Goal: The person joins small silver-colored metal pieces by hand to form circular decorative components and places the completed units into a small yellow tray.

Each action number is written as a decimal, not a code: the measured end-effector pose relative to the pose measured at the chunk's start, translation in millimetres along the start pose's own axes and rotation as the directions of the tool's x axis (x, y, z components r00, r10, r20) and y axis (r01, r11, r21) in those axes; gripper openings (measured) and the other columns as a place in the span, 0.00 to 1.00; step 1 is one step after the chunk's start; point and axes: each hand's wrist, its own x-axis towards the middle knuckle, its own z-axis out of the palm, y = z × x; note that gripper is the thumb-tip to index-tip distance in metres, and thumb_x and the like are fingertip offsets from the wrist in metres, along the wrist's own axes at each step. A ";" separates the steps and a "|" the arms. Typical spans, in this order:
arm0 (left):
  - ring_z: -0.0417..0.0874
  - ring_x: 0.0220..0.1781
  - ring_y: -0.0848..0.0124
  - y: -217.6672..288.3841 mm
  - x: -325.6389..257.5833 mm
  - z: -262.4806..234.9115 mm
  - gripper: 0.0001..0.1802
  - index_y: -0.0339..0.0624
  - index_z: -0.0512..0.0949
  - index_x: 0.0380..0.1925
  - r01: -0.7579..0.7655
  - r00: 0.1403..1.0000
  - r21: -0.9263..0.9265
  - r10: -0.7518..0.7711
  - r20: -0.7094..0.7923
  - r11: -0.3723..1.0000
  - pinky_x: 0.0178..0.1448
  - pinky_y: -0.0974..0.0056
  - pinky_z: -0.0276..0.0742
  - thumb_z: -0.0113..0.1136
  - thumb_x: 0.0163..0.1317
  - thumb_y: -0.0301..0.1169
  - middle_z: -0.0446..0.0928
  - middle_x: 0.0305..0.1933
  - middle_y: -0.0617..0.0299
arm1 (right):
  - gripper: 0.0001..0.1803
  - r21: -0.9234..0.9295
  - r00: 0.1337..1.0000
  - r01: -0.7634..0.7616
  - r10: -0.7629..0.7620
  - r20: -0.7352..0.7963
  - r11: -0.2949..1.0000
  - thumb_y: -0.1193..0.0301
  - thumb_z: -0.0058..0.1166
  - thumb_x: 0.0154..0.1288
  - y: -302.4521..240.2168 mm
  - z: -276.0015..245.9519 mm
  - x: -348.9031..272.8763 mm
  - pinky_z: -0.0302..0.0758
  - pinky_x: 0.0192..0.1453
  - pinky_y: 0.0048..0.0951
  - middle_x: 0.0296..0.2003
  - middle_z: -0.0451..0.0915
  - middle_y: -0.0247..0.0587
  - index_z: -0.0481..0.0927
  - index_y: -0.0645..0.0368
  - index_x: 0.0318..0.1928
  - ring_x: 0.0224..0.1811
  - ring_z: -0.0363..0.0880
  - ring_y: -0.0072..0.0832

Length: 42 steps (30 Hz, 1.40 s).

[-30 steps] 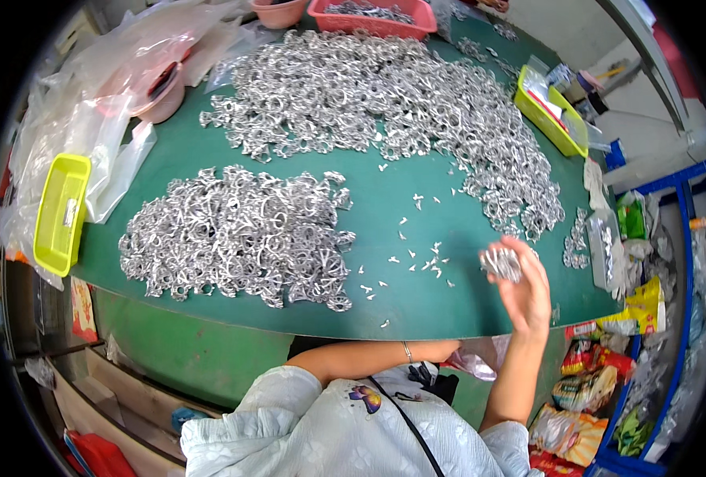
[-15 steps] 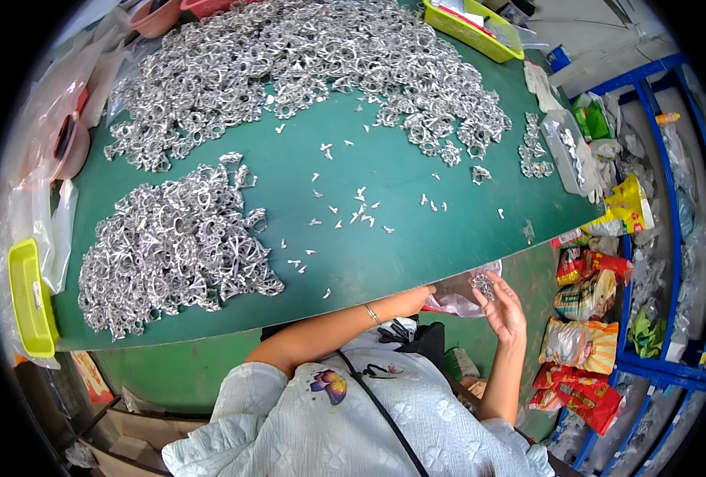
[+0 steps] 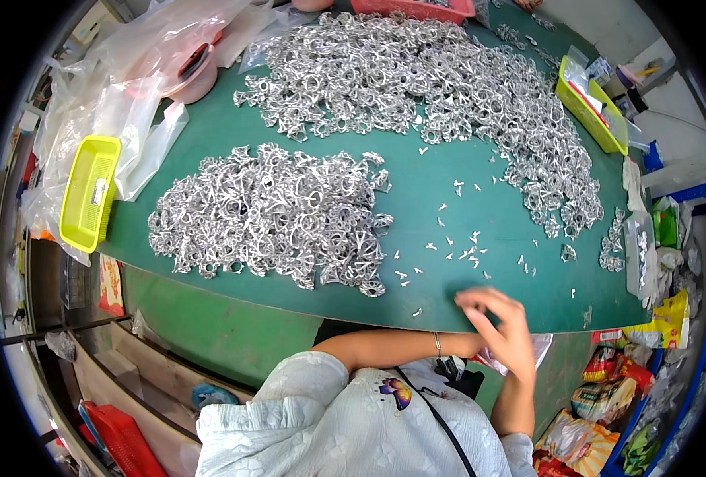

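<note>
Over the table's front edge, my right hand (image 3: 502, 322) reaches left with thumb and fingers apart. Its fingertips are blurred, and I see nothing between them. My left hand (image 3: 470, 345), partly covered by the right, is closed at the edge on a clear plastic bag (image 3: 540, 348) with a pinkish tint. Left of the hands lies a heap of silver ring-shaped metal castings (image 3: 269, 215). A larger pile of the same castings (image 3: 416, 75) curves across the back and right. Small metal bits (image 3: 472, 250) are scattered just beyond my right hand.
On the left of the green table (image 3: 416, 179) sit a yellow-green basket (image 3: 90, 195) and plastic sheeting (image 3: 142, 135). Another yellow-green basket (image 3: 595, 111) is at the back right, near a clear tray (image 3: 641, 254). A blue rack (image 3: 699, 270) with bagged goods stands to the right.
The view has swung left, so the table appears farther right. My right hand has moved from above the bag to over the table edge; the casting seen by its fingers is no longer visible.
</note>
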 end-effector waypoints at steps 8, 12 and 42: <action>0.81 0.37 0.63 -13.8 16.6 9.8 0.17 0.34 0.74 0.46 0.060 0.997 -0.047 -0.057 0.052 0.997 0.41 0.60 0.76 0.55 0.54 0.23 0.79 0.43 0.49 | 0.10 -0.464 0.861 0.402 -0.499 -0.103 0.789 0.82 0.54 0.52 -0.7 60.0 124.2 0.73 0.41 0.31 0.38 0.76 0.45 0.76 0.65 0.38 0.36 0.75 0.39; 0.81 0.38 0.64 -15.2 15.9 8.7 0.17 0.34 0.74 0.46 0.069 0.996 -0.067 -0.065 0.060 0.995 0.41 0.61 0.76 0.55 0.55 0.24 0.78 0.44 0.50 | 0.08 -0.175 0.966 0.232 -0.248 -0.076 0.957 0.83 0.49 0.52 1.1 49.8 130.3 0.72 0.32 0.32 0.31 0.77 0.46 0.75 0.64 0.35 0.27 0.75 0.34; 0.80 0.42 0.62 3.6 -5.7 -3.0 0.14 0.33 0.75 0.43 -0.024 1.000 0.286 0.020 0.018 0.958 0.47 0.60 0.75 0.49 0.58 0.26 0.77 0.43 0.47 | 0.11 0.519 0.986 -0.109 0.158 -0.052 0.848 0.79 0.52 0.55 68.2 -72.9 -92.9 0.74 0.41 0.23 0.39 0.77 0.48 0.79 0.69 0.40 0.38 0.77 0.27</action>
